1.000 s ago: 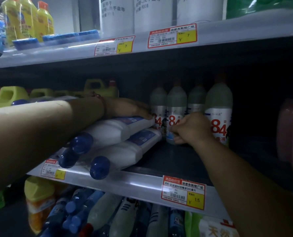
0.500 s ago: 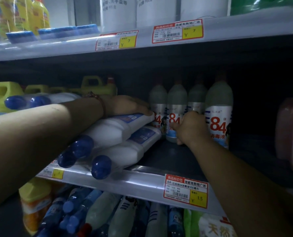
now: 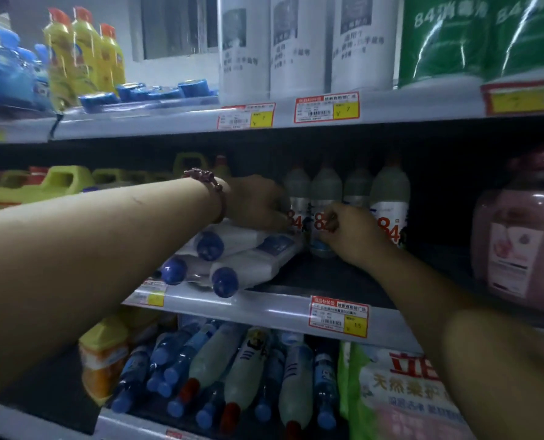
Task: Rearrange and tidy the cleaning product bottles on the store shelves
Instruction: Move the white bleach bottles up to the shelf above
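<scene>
Gripping stacked white plastic blue-capped bottles (image 3: 235, 246) with left hand (image 3: 258, 203), pinching upright grey-topped "84" bottle (image 3: 326, 193) with right hand (image 3: 353, 233).

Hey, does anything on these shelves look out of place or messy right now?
Yes. On the middle shelf, three white blue-capped bottles lie stacked on their sides, caps facing out, while the 84 bottles beside them stand upright. The lower bottles also lie jumbled.

Left hand (image 3: 258, 203) and right hand (image 3: 351, 235) reach forward, fingers curled, close together.
</scene>
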`<control>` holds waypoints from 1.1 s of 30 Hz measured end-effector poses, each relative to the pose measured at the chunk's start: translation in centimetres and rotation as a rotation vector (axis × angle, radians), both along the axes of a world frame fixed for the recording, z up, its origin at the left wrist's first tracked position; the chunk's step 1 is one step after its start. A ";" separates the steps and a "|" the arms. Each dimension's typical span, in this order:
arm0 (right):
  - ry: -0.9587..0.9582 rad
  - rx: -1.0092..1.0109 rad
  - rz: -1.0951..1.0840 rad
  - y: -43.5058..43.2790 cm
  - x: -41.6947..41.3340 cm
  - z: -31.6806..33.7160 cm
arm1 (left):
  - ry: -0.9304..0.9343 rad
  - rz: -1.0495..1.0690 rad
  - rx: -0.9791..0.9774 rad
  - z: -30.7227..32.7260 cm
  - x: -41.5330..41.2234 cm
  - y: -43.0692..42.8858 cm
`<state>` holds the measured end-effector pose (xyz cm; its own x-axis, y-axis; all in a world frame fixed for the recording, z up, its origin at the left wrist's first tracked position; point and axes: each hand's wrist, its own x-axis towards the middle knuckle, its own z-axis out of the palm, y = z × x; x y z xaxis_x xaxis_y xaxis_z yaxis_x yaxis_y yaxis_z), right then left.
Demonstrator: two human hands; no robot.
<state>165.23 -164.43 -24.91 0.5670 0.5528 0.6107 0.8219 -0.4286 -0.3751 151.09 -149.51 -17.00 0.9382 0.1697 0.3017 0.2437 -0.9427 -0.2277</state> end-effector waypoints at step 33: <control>0.236 -0.002 0.132 -9.2 -17.0 -23.7 | -0.214 -0.028 -0.464 -29.7 -16.2 -5.1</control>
<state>148.22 -173.60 -48.62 0.6163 0.6325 0.4692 0.7607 -0.3238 -0.5625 134.89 -154.59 -46.69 0.8697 0.3074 0.3861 0.2126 -0.9394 0.2689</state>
